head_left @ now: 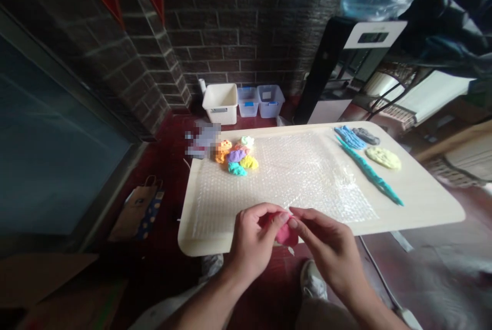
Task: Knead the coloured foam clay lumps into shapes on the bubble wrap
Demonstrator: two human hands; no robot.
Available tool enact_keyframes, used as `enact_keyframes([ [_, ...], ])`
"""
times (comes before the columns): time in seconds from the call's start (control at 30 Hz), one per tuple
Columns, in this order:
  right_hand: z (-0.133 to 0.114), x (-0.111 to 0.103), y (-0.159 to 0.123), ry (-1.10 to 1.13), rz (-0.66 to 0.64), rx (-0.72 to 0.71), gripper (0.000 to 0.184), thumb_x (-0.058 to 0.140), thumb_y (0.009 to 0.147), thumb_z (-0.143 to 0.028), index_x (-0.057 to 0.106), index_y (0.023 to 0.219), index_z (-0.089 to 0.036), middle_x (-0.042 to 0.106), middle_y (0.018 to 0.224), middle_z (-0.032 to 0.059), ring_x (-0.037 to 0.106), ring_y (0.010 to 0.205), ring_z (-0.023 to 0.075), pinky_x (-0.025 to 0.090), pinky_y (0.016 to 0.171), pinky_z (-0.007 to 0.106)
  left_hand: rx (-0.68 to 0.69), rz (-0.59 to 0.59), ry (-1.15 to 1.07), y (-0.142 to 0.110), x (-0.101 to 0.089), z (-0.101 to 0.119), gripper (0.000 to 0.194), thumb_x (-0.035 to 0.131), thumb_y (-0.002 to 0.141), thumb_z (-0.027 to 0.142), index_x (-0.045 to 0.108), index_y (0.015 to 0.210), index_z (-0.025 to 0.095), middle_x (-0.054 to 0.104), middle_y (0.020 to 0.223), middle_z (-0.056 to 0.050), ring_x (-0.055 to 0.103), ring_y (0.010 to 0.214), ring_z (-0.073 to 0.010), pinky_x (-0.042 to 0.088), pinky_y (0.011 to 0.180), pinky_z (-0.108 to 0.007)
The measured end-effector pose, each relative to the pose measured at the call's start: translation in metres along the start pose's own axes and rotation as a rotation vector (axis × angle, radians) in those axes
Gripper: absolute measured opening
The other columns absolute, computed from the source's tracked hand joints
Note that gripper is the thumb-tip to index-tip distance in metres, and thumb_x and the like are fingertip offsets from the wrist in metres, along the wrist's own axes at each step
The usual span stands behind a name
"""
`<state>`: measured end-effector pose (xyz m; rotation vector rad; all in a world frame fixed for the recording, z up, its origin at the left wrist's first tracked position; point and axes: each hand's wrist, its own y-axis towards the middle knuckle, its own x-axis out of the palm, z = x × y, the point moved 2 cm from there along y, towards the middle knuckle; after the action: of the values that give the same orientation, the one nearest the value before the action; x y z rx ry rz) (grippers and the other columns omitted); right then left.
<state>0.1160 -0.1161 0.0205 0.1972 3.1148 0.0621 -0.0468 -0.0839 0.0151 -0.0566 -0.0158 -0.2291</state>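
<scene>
A lump of pinkish-red modelling clay (287, 236) is pinched between both my hands, just over the table's near edge. My left hand (255, 235) grips its left side with thumb and fingers. From the other side, my right hand (326, 238) presses its thumb and fingertips on the clay's upper right. Beyond my hands lies a sheet of bubble wrap (292, 176). On its far left part sits a cluster of clay lumps, among them a purple lump (236, 156), a yellow lump (249, 162) and a teal lump (237, 168).
On the right of the table (423, 202) lie a long teal clay roll (371, 172), blue clay (349, 137), grey clay (366, 136) and a pale yellow piece (383, 157). Bins (221, 104) stand by the wall. A water dispenser (326, 74) stands behind; a paper bag (134, 207) is left.
</scene>
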Motion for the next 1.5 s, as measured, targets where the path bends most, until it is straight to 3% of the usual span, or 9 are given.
enact_keyframes([
  [0.23,-0.007,0.013,0.043,0.167,0.043,-0.001,0.025,0.087,0.086,-0.043,0.085,0.097,-0.020,0.083,0.087,0.0085,0.074,0.073,0.0207,0.063,0.068,0.032,0.061,0.126,-0.155,0.037,-0.002,0.012,0.031,0.075,0.096,0.043,0.081,0.107,0.014,0.082,0.100,-0.011,0.076,0.093,-0.0204,0.058,0.083,-0.028],
  [0.4,0.001,0.019,0.064,0.138,0.025,-0.021,0.027,0.086,0.086,-0.046,0.085,0.096,-0.021,0.083,0.091,0.0091,0.076,0.084,0.0234,0.062,0.076,0.035,0.094,0.104,-0.055,0.054,-0.006,0.007,0.030,0.072,0.098,0.041,0.083,0.102,0.013,0.082,0.091,-0.010,0.074,0.076,-0.0188,0.057,0.069,-0.026],
  [0.53,0.011,0.017,0.064,0.136,0.001,-0.045,0.029,0.086,0.087,-0.048,0.084,0.088,-0.019,0.081,0.082,0.0083,0.072,0.072,0.0202,0.059,0.067,0.031,0.100,0.117,-0.024,0.052,-0.007,0.001,0.028,0.073,0.097,0.039,0.083,0.098,0.013,0.082,0.091,-0.010,0.076,0.084,-0.0205,0.057,0.077,-0.026],
  [0.67,0.014,0.015,0.065,0.204,0.052,-0.041,0.031,0.082,0.091,-0.049,0.080,0.090,-0.018,0.076,0.072,0.0048,0.064,0.059,0.0145,0.053,0.055,0.026,0.063,0.114,-0.110,0.054,0.003,-0.006,0.034,0.073,0.097,0.044,0.081,0.111,0.014,0.082,0.106,-0.012,0.075,0.097,-0.0217,0.057,0.086,-0.028],
  [0.73,0.015,0.015,0.069,0.209,0.072,-0.053,0.033,0.081,0.092,-0.050,0.079,0.090,-0.018,0.075,0.072,0.0043,0.063,0.058,0.0141,0.053,0.056,0.026,0.057,0.106,-0.143,0.057,0.007,-0.009,0.036,0.074,0.096,0.046,0.079,0.114,0.015,0.081,0.111,-0.012,0.074,0.100,-0.0216,0.056,0.087,-0.027],
  [0.97,0.026,0.013,0.075,0.183,0.025,-0.030,0.026,0.085,0.088,-0.045,0.082,0.098,-0.021,0.078,0.083,0.0056,0.071,0.071,0.0185,0.059,0.065,0.030,0.019,0.049,-0.169,0.064,0.003,-0.015,0.038,0.074,0.095,0.049,0.083,0.103,0.013,0.079,0.083,-0.009,0.071,0.071,-0.0193,0.057,0.068,-0.028],
  [1.2,0.027,0.007,0.076,0.151,0.044,-0.053,0.025,0.085,0.088,-0.045,0.083,0.085,-0.020,0.077,0.076,0.0062,0.068,0.066,0.0175,0.056,0.062,0.030,-0.005,0.076,-0.198,0.063,0.000,-0.017,0.036,0.078,0.094,0.046,0.081,0.110,0.015,0.081,0.105,-0.011,0.073,0.093,-0.0205,0.056,0.080,-0.027],
  [1.37,0.024,0.003,0.075,0.175,0.062,-0.019,0.028,0.085,0.088,-0.047,0.083,0.090,-0.020,0.078,0.079,0.0061,0.069,0.069,0.0181,0.057,0.065,0.030,-0.021,0.017,-0.212,0.062,-0.001,-0.016,0.034,0.083,0.089,0.045,0.081,0.101,0.013,0.080,0.091,-0.009,0.071,0.080,-0.0179,0.055,0.074,-0.025],
  [1.5,0.024,0.002,0.074,0.163,-0.034,-0.009,0.028,0.085,0.088,-0.046,0.084,0.094,-0.019,0.080,0.085,0.0083,0.072,0.073,0.0202,0.059,0.068,0.033,0.010,0.009,-0.134,0.060,-0.003,-0.013,0.033,0.082,0.090,0.044,0.083,0.098,0.012,0.080,0.089,-0.009,0.073,0.082,-0.0192,0.056,0.075,-0.026],
])
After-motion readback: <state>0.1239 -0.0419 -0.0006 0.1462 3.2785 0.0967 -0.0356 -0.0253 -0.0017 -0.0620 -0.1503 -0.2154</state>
